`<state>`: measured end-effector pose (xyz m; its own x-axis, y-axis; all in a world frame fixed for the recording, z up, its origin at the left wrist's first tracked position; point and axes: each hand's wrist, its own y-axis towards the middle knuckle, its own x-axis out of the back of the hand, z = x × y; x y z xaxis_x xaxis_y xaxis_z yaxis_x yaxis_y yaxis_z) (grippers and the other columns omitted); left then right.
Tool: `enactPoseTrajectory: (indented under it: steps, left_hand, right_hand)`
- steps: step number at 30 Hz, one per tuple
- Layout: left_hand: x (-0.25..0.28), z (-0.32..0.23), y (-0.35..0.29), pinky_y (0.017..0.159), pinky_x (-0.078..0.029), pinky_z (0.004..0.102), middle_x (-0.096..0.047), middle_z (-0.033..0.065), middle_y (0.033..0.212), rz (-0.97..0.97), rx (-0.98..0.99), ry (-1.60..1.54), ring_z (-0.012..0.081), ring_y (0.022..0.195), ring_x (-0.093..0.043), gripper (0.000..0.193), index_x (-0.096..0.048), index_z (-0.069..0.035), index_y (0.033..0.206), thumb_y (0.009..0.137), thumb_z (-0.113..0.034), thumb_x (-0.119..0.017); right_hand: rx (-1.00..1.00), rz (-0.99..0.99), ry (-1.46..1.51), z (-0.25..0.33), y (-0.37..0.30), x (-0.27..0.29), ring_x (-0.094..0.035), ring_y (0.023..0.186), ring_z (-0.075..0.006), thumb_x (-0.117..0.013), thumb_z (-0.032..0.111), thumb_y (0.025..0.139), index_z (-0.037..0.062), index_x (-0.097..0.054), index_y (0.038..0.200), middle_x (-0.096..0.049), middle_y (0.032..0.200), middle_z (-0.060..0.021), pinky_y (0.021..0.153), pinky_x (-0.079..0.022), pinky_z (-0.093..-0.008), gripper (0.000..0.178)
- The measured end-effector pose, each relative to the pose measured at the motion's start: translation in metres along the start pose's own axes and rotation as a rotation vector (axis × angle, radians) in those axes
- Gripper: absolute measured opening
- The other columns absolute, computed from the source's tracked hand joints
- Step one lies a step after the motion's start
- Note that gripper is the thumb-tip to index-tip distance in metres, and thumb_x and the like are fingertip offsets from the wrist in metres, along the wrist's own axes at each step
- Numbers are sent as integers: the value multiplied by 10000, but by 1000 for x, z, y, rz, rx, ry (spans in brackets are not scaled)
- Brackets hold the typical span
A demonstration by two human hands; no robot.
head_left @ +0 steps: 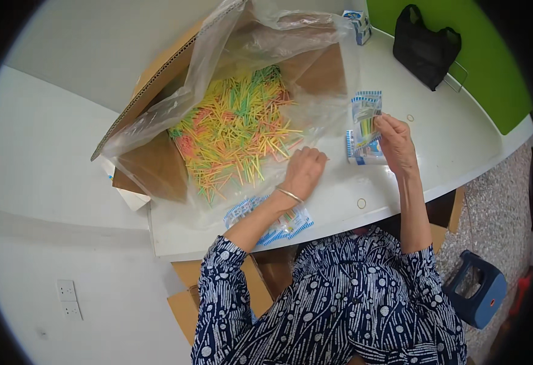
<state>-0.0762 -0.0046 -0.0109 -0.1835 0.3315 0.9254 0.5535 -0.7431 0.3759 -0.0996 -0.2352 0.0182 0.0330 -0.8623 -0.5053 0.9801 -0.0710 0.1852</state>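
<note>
Sticks (236,128) heaped in lined carton (157,79), within reach | left hand (303,172) curled at heap edge, grip unclear | right hand (396,146) pinches small packet (365,118) upright, mouth up | filled packets (266,222) near table (400,188) edge

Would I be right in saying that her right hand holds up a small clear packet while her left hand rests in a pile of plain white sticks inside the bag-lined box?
Not quite: the head view shows the sticks are multicoloured, yellow, green, pink and orange, not white. The rest holds: the right hand holds up a small clear packet, and the left hand rests at the pile's edge inside the bag-lined box.
</note>
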Motion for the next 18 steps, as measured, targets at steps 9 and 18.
enactPoseTrajectory:
  steps: [9, 18]
  left_hand:
    - [19, 14, -2, 717, -447, 419, -563, 165, 833, -71, 330, -224, 328, 829, -565, 163, -574, 5, 896, 734, -6, -554]
    - [2, 3, -7, 680, -448, 400, -540, 163, 766, 55, 10, -124, 314, 750, -545, 85, -535, -9, 793, 711, -8, -517]
  right_hand:
    - [-65, 2, 23, -11, -6, -1, -545, 869, -71, -605, 153, 882, -9, -660, 994, -644, 945, -23, 819, -403, -234, 205]
    - [-110, 12, 23, -20, -6, 1, -549, 852, -60, -603, 158, 884, -13, -653, 994, -641, 925, -20, 792, -416, -227, 209]
